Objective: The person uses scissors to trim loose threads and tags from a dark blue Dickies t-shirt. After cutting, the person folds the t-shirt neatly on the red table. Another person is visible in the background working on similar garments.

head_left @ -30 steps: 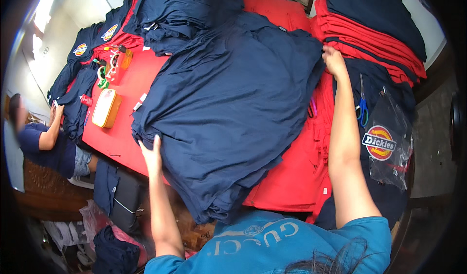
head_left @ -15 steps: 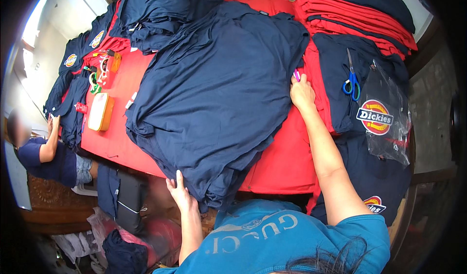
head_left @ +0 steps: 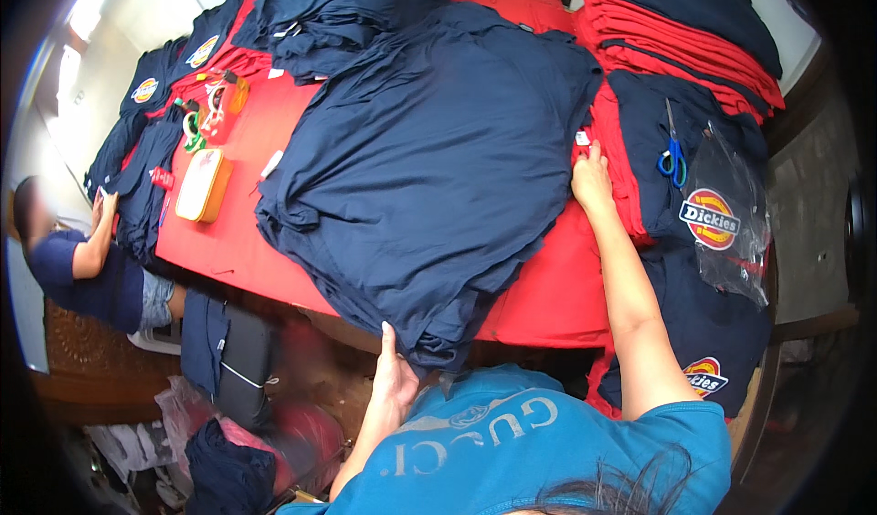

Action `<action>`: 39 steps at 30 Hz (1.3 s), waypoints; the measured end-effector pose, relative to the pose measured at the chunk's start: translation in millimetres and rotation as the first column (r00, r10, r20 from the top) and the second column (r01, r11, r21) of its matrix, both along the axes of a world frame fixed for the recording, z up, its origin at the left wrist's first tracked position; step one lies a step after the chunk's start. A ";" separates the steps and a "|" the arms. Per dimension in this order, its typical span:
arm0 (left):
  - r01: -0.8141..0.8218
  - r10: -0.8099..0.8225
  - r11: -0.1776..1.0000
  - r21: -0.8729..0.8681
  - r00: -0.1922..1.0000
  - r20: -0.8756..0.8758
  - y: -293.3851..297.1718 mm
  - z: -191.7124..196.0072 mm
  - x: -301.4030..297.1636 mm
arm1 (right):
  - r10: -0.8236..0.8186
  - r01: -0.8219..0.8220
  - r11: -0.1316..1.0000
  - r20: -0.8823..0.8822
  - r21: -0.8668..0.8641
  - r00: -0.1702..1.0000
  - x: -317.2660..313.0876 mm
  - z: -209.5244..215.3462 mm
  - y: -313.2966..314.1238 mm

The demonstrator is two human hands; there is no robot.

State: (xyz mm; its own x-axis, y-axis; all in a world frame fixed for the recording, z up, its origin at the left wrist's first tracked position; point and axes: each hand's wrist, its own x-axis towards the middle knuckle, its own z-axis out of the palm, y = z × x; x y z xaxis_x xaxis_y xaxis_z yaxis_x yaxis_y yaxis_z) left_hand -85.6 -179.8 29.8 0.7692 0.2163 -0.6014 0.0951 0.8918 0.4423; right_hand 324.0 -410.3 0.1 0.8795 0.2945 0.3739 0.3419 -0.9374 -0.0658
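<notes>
A large navy shirt [head_left: 429, 149] lies spread over the table, its near end bunched at the front edge. My left hand [head_left: 395, 382] is beside that bunched end, thumb up and fingers apart, holding nothing that I can see. By the shirt's right edge is my right hand [head_left: 593, 183], index finger stretched toward a small white tag [head_left: 582, 138]. Its other fingers are curled in, and whatever they hold is hidden. Under the shirt and around it is red cloth [head_left: 548, 305] on the table.
To the right, blue-handled scissors [head_left: 673, 163] and a clear plastic bag [head_left: 731, 259] rest on folded navy garments. Red and navy stacks [head_left: 676, 49] rise behind. A yellow-edged case [head_left: 203, 186] and tape dispensers [head_left: 215, 108] stand left, near another person [head_left: 87, 259] handling garments.
The view has shifted, so the table appears farther right. A pink thing that showed at my right fingers no longer shows, and a white tag is visible there. My left hand stays by the near end.
</notes>
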 end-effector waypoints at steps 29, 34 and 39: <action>-0.312 0.073 0.911 0.270 0.765 0.640 97.7 163.9 56.1 | 0.673 0.476 -0.071 -0.310 0.877 0.672 -1.2 -66.8 140.1; -0.578 0.251 0.753 0.314 0.694 0.674 92.6 193.5 18.6 | 0.663 0.472 -0.186 -0.245 0.862 0.707 72.3 -24.5 169.6; -0.663 0.238 0.699 0.267 0.568 0.788 90.7 253.7 -17.9 | 0.755 0.393 0.008 -0.264 0.919 0.601 50.6 33.8 160.0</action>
State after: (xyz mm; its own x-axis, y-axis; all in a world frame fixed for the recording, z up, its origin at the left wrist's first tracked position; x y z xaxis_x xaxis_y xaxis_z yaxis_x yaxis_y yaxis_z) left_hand -103.5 -89.2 283.4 0.5864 0.7399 0.3295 -0.7529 0.3479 0.5587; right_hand 374.7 -250.3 33.9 0.9044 0.4207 -0.0706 -0.2092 0.2933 -0.9328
